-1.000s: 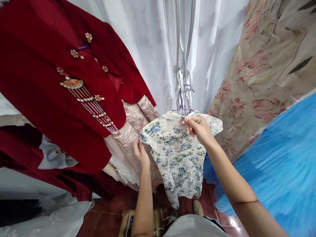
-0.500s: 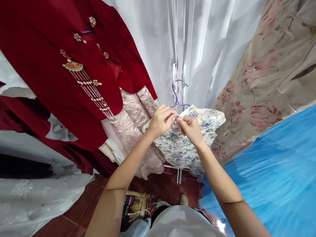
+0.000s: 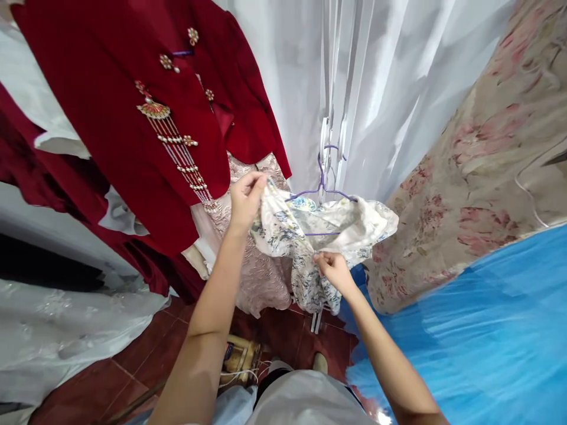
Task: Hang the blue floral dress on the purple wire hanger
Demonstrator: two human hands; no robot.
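A white floral garment [image 3: 283, 230] with blue and yellow print hangs on a purple hanger [image 3: 321, 183], its neckline spread so the hanger's lower bar shows inside. My left hand [image 3: 247, 198] pinches the garment's edge at the upper left and holds it out to the side. Lower down, at the front of the neckline, my right hand [image 3: 332, 268] is closed on the cloth. The fingertips of my right hand are partly hidden by the fabric.
A dark red jacket [image 3: 110, 118] with beaded ornaments hangs at left, above a pink patterned skirt [image 3: 266, 283]. Blue tulle [image 3: 478, 319] and a beige floral dress [image 3: 478, 195] fill the right. A wooden stool [image 3: 243, 357] stands on the red tiled floor [image 3: 137, 366].
My hands, close together at the garment's top before, have moved apart. The left went out to the left with the cloth; the right went down. The neckline has opened wide.
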